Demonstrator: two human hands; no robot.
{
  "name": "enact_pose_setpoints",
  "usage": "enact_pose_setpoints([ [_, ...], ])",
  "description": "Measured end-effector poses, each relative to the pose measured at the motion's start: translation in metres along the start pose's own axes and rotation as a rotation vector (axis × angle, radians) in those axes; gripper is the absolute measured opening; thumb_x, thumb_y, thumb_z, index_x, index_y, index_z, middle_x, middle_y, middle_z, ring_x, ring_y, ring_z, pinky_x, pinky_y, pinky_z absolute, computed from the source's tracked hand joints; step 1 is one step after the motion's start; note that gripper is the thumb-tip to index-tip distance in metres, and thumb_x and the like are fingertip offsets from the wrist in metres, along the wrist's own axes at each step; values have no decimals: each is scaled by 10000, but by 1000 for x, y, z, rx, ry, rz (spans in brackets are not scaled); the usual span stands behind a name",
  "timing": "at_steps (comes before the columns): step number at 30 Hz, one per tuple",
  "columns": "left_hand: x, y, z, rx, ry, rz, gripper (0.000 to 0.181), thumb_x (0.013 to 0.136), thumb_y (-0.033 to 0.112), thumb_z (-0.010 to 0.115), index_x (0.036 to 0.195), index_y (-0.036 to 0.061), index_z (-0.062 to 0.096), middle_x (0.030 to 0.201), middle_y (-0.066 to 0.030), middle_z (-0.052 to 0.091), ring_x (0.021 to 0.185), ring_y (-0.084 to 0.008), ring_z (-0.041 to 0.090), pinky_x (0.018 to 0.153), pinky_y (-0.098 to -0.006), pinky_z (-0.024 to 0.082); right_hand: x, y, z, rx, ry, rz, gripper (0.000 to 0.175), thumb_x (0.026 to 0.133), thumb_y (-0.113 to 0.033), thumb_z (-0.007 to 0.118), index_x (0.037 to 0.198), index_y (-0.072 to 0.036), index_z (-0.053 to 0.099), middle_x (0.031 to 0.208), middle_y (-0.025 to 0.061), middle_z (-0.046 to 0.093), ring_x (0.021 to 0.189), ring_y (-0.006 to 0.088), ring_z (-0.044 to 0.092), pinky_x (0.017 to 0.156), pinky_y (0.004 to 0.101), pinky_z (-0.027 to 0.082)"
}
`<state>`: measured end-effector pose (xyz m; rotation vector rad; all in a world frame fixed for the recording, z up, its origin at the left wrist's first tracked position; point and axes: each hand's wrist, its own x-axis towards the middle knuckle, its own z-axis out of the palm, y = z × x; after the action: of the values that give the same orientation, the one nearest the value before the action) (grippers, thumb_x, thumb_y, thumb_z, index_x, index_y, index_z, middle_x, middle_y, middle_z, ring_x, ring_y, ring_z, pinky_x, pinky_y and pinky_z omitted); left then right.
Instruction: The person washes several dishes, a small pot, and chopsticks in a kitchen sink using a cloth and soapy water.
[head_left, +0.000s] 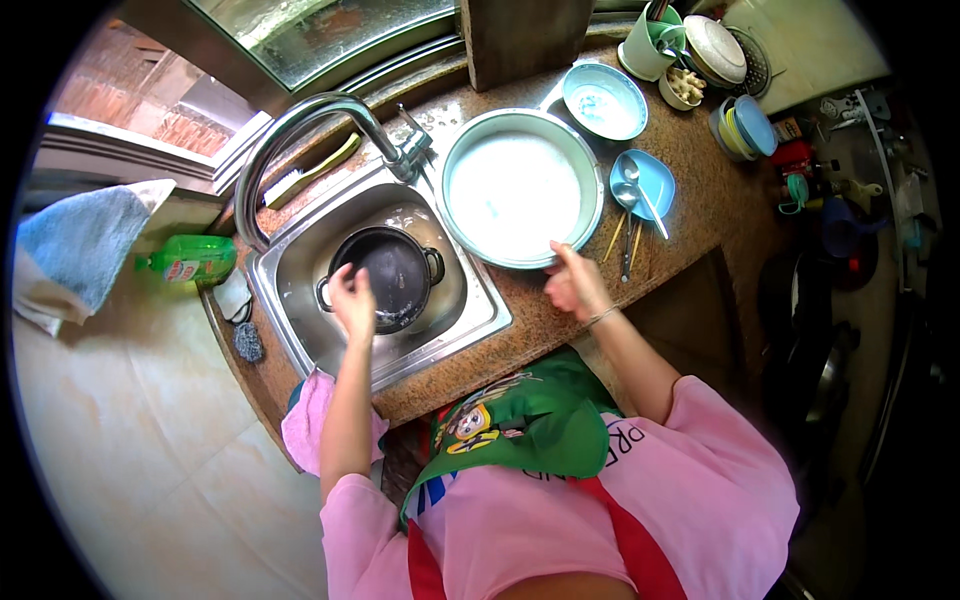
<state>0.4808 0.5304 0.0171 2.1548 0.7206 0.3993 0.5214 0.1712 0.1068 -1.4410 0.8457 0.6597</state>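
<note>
A black two-handled pot (394, 277) sits in the stainless steel sink (304, 330). My left hand (352, 300) is over the pot's left side with its fingers partly curled; nothing shows between them, and whether it touches the pot is unclear. Right of the sink stands a large pale green basin (454, 232) filled with white suds. My right hand (577, 285) is at the basin's lower right rim, its thumb on the edge and its fingers curled below. Beyond it, two spoons (634, 193) and chopsticks (637, 244) rest on a small blue dish (658, 180).
A chrome faucet (360, 112) arches over the sink, with a scrub brush (315, 171) behind. Detergent bottle (199, 259), steel scourer (247, 342) and pink cloth (311, 424) lie leftward. A bowl (604, 101), utensil holder (645, 49), ginger bowl (681, 88) and stacked dishes (742, 129) stand at the right.
</note>
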Motion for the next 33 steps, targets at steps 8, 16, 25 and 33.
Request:
enact_pose_setpoints([
  [8, -14, 140, 82, -322, -208, 31, 282, 912, 226, 534, 1081, 21, 630, 953, -78, 651, 804, -117, 580, 713, -256, 453, 18, -65, 22, -1085, 208, -1380, 195, 701, -252, 693, 719, -67, 631, 718, 89, 608, 784, 272, 594, 722, 387, 463],
  [16, -12, 131, 102, -760, -135, -222, 269, 875, 136, 586, 1055, -60, 622, 930, -65, 654, 805, -98, 571, 734, -222, 447, 62, -92, 95, -945, -192, -790, 279, 721, -210, 712, 951, -76, 628, 823, 88, 643, 738, 197, 598, 691, 325, 465],
  [25, 3, 136, 124, -1137, -77, -460, 231, 799, 71, 650, 990, -58, 633, 935, -91, 652, 847, -161, 596, 794, -239, 450, 17, -31, 104, -701, -375, -916, 231, 851, -249, 573, 850, -29, 502, 788, 162, 577, 744, 293, 551, 670, 352, 437],
  [33, 59, 133, 119, -907, -328, -261, 251, 803, 101, 660, 1008, -42, 634, 958, -103, 653, 862, -163, 612, 784, -263, 475, 3, -22, 12, -1181, -468, -1608, 179, 720, -109, 604, 879, -82, 525, 768, 117, 528, 767, 309, 564, 680, 417, 447],
])
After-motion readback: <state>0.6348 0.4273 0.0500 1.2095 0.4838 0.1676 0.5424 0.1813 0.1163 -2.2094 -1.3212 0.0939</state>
